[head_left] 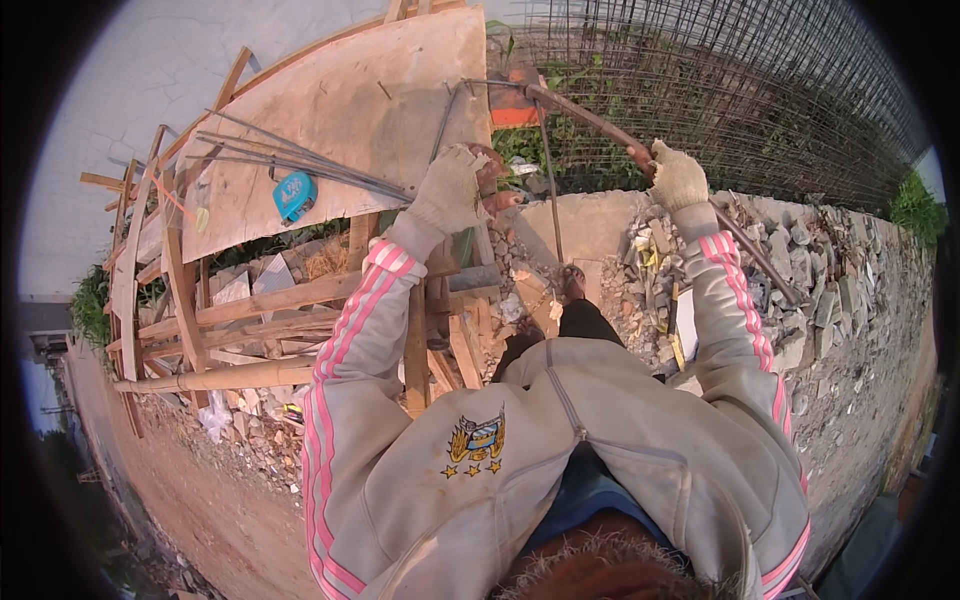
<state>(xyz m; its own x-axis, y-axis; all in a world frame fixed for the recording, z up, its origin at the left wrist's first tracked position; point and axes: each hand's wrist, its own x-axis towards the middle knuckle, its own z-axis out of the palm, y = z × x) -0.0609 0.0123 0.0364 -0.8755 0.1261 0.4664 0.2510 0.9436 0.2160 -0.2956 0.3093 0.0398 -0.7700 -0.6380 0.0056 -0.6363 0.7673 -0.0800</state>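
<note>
My left hand (pixel 450 188), in a pale work glove, is closed at the near right edge of a wooden board (pixel 340 110). Several thin steel rods (pixel 310 160) run from it leftward across the board. A bent piece of steel rod (pixel 447 118) rises near it toward the board's far right corner. My right hand (pixel 679 175), also gloved, grips a long rusty metal bar (pixel 590 118). One end of the bar meets the rod beside an orange piece (pixel 514 115); its other end slants down past my right forearm. A blue tape measure (pixel 294 197) lies on the board.
Wooden planks (pixel 250 303) support and surround the board at left. Wire mesh panels (pixel 720 90) stand at the far right among green plants. Broken stone rubble (pixel 800 260) lies along the right. A thin upright rod (pixel 550 185) stands between my hands. A pale wall (pixel 110 80) is at the far left.
</note>
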